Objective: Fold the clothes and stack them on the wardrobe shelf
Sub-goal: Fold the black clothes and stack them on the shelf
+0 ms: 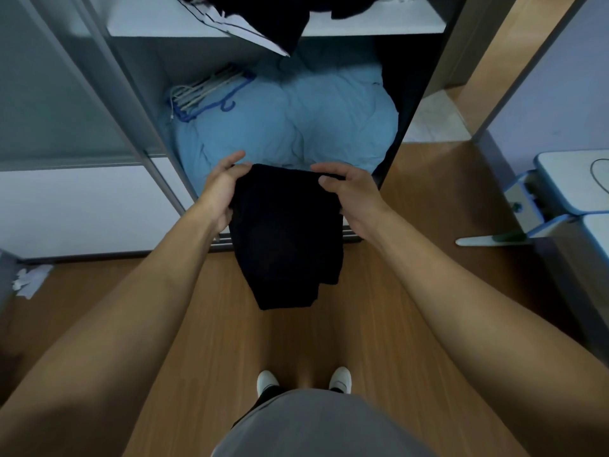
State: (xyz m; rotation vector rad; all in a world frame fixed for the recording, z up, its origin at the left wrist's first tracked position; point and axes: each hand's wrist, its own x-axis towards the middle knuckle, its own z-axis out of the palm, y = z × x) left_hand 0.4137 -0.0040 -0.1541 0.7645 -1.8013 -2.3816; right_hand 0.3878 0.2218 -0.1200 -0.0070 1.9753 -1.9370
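Note:
A black garment (pixel 285 235) hangs folded in front of me, over the wooden floor at the open wardrobe. My left hand (pixel 221 189) pinches its top left corner and my right hand (pixel 352 192) pinches its top right corner. The cloth's lower end dangles free in a narrow point. Above, the white wardrobe shelf (pixel 372 24) carries a heap of dark clothes (pixel 283 18) with a white-edged piece drooping over its front edge.
A light blue quilt (pixel 296 117) fills the wardrobe's lower compartment, with a bundle of hangers (pixel 204 94) on its left. A sliding door (pixel 66 127) stands at left. A pale blue stool or table (pixel 566 192) is at right. Crumpled white paper (pixel 31 280) lies on the floor.

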